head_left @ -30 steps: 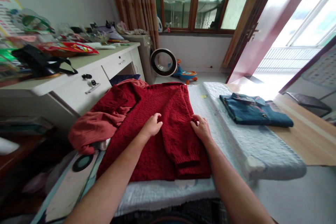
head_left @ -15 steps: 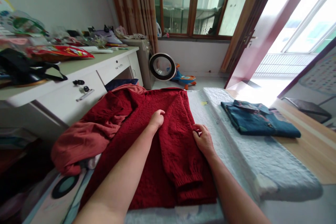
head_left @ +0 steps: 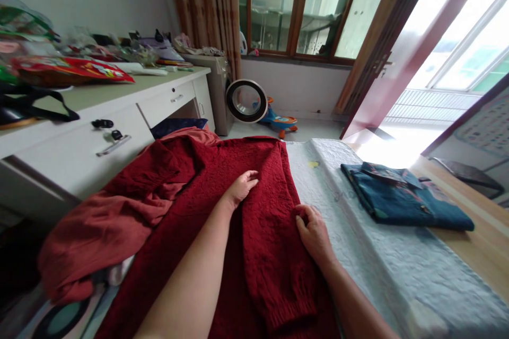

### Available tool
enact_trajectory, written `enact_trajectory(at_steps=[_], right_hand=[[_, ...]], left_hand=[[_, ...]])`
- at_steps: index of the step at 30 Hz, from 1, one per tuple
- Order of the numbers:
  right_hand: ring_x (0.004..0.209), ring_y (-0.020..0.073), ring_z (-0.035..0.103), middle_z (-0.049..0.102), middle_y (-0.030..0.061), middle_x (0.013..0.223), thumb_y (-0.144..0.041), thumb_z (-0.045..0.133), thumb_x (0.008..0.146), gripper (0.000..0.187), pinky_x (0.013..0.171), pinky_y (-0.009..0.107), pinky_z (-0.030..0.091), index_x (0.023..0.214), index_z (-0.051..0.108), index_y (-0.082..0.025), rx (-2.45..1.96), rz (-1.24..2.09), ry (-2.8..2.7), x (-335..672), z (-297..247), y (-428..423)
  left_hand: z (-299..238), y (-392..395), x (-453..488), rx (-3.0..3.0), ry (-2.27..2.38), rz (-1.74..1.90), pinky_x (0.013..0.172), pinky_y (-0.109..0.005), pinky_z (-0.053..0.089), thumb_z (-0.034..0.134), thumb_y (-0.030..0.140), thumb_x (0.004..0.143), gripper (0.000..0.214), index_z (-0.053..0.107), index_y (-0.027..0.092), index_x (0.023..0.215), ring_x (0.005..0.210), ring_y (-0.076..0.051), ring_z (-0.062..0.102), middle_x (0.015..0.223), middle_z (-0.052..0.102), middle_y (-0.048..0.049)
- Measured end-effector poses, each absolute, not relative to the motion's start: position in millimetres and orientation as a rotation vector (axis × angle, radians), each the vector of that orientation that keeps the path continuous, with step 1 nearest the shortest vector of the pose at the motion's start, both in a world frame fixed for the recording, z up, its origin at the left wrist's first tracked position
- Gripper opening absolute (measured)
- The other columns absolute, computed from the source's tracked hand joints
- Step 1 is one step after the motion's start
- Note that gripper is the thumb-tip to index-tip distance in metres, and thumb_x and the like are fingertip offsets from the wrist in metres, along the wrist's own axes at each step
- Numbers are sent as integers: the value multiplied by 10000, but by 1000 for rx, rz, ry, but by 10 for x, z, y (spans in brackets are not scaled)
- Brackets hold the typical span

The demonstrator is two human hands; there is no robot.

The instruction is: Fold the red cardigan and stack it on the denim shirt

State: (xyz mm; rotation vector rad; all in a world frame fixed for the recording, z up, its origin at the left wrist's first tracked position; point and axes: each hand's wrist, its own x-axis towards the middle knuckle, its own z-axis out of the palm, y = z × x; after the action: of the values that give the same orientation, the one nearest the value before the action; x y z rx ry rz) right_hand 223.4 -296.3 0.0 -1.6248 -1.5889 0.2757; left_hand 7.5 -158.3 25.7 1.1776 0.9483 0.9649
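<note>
A dark red long-sleeved shirt with crinkled fabric lies spread out before me. One sleeve is folded in over its body, and the gathered cuff points toward me. My left hand rests on the shirt by the inner edge of that sleeve, its fingers stretched out and holding nothing. At the shirt's right edge, my right hand has its thumb and curled fingers closed on the cloth. The other sleeve reaches left over a salmon-coloured cloth.
A pale quilted cover lies under the shirt. To the right is a folded dark blue denim garment. A white desk with cluttered top borders the left. Beyond stand a washing machine with its round door open and a blue-orange ride-on toy.
My left hand has loosened from a pinch on the sleeve; its fingers now extend, slightly farther right. My right hand stays at the shirt's edge. The view has shifted nearer the shirt.
</note>
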Motion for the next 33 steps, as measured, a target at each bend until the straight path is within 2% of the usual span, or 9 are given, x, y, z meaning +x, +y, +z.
enact_trajectory(at_steps=[4,8,10,15,18,21,24,29,33], right_hand=[[826,242,585,652,54,852,-195,507,716,242,787,381,451,897,650,-266,-1651,275,-1679,2281,13,-2901],[580,171,549,627,-6,613,-215,527,688,146,574,285,393,722,664,-249,-1780,566,-1811,2429,234,-2576],[565,158,547,634,-8,597,-244,525,716,137,545,268,367,677,656,-236,-1773,628,-1826,2482,379,-2300],[719,190,610,696,30,780,-278,554,746,145,659,286,425,815,673,-234,-1725,328,-1568,2399,449,-1567],[808,206,632,709,49,879,-290,545,774,194,749,319,456,924,653,-231,-1687,373,-1457,2276,258,-1310],[831,194,643,712,28,894,-312,533,799,223,805,333,466,992,623,-246,-1607,440,-1450,2201,39,-1220],[815,188,639,703,12,880,-361,532,803,263,805,333,469,1031,602,-252,-1516,489,-1426,2193,-96,-1213],[677,181,604,663,-10,753,-427,534,779,332,695,305,465,1036,597,-225,-1495,545,-1370,2224,-113,-1209],[779,190,629,693,23,851,-411,516,793,309,777,318,459,1018,605,-219,-1527,536,-1348,2221,-77,-1179]], left_hand=[[262,-1609,80,1129,879,922,920,-356,488,716,263,744,369,612,169,1086,976,-198,644,1124,684,-86],[257,-1611,129,1120,919,917,875,-338,506,700,272,762,383,595,175,1117,962,-192,642,1086,682,-82],[260,-1607,143,1129,965,957,875,-326,503,702,251,753,384,596,168,1113,972,-187,636,1076,677,-81],[240,-1575,124,1139,1026,1075,888,-324,497,704,233,730,359,613,166,1070,961,-180,636,1068,681,-72],[166,-1508,96,1155,1112,1156,874,-320,495,647,295,777,271,635,153,1008,925,-182,639,984,694,-63],[75,-1427,72,1152,1174,1206,841,-321,499,547,361,839,246,639,155,938,898,-190,643,915,693,-60],[21,-1384,65,1154,1188,1195,817,-319,502,579,360,806,222,640,166,896,863,-192,646,888,695,-54],[36,-1390,83,1193,1165,1123,817,-312,499,647,318,758,210,666,160,895,835,-187,644,889,712,-53],[70,-1403,95,1223,1144,1076,803,-314,499,642,385,776,253,688,155,871,839,-201,644,884,721,-62]])
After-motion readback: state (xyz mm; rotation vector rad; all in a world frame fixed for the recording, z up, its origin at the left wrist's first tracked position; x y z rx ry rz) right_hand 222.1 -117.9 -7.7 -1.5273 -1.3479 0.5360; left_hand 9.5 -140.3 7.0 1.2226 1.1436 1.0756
